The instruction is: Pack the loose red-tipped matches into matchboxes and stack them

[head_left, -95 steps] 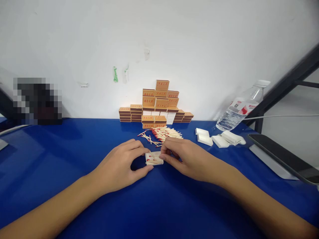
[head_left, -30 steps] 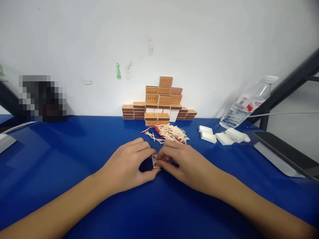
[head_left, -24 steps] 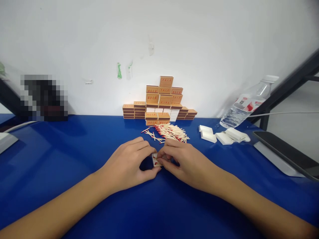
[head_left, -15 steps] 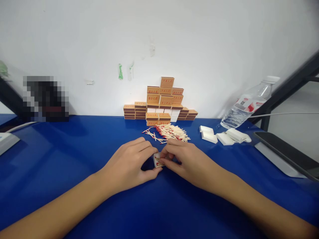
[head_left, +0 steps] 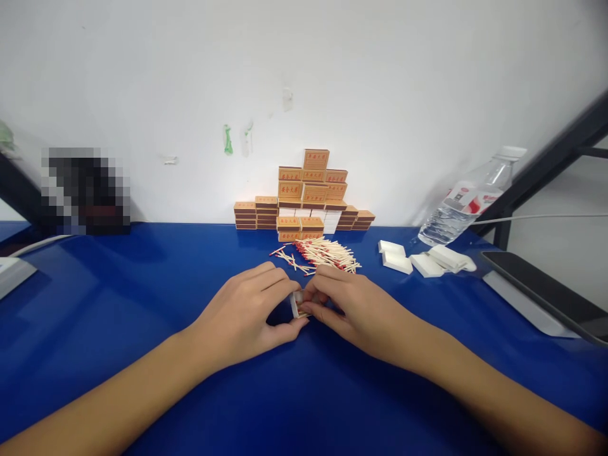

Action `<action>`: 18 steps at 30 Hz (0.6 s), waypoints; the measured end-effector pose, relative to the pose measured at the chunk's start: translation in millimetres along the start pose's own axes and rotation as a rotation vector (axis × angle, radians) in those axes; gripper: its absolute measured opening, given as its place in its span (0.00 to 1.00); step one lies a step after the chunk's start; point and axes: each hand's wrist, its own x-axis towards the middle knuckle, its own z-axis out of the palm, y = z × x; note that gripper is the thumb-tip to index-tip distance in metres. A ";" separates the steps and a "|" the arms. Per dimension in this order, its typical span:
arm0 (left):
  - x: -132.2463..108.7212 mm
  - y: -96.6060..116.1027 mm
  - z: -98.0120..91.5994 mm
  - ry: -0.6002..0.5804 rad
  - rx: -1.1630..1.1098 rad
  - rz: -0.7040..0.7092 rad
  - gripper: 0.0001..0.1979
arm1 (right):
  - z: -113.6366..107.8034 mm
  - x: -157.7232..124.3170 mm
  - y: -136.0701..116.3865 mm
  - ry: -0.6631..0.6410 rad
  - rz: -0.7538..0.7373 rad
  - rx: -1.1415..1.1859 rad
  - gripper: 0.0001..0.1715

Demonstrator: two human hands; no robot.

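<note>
Pale, scuffed wall [head_left: 190, 82] fills the upper half, and below it spreads a glossy blue table [head_left: 304, 405]. Against the wall stands a stepped stack of matchboxes [head_left: 314, 192]. Nearer, the two hands meet at the middle: the left hand [head_left: 256, 310] grips a small white tray [head_left: 294, 305] between thumb and fingers across its far and near sides, while the right hand [head_left: 344, 301] dips thumb and forefinger into it, bunched close together; whether they pinch a match I cannot tell. Just behind the hands lies a heap of matches [head_left: 327, 253], with a few strays to its left. Inside the tray a few loose matches [head_left: 304, 314] show, partly hidden by the fingers. I judge the step in hand to be settling matches into the tray; the next move seems to call for a steady left grip and a light touch to align them. About three seconds ago, the right fingertips sat at the tray's right end, leaving its inside largely visible; now they reach deeper, and its left end wall shows broader, perhaps tipped.
</note>
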 end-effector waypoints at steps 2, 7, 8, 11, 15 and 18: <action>0.1 -0.3 -0.1 -0.003 -0.002 0.006 0.08 | -0.5 0.6 0.0 -0.006 0.002 0.011 0.06; 0.0 -0.9 0.3 -0.008 -0.007 0.002 0.08 | 0.0 1.4 0.7 -0.021 -0.013 0.006 0.06; 0.0 -0.8 0.2 -0.006 -0.009 0.000 0.09 | 0.4 1.3 0.9 -0.025 -0.015 -0.006 0.06; 0.5 0.1 -0.3 -0.006 -0.017 -0.017 0.08 | 1.9 0.8 1.4 -0.035 -0.028 -0.043 0.05; 1.2 0.4 -0.5 0.008 -0.011 -0.039 0.07 | 0.1 0.4 1.6 -0.009 -0.053 -0.062 0.05; 0.9 -0.6 0.3 0.040 -0.012 -0.052 0.09 | -4.1 1.1 3.0 0.047 -0.075 -0.105 0.06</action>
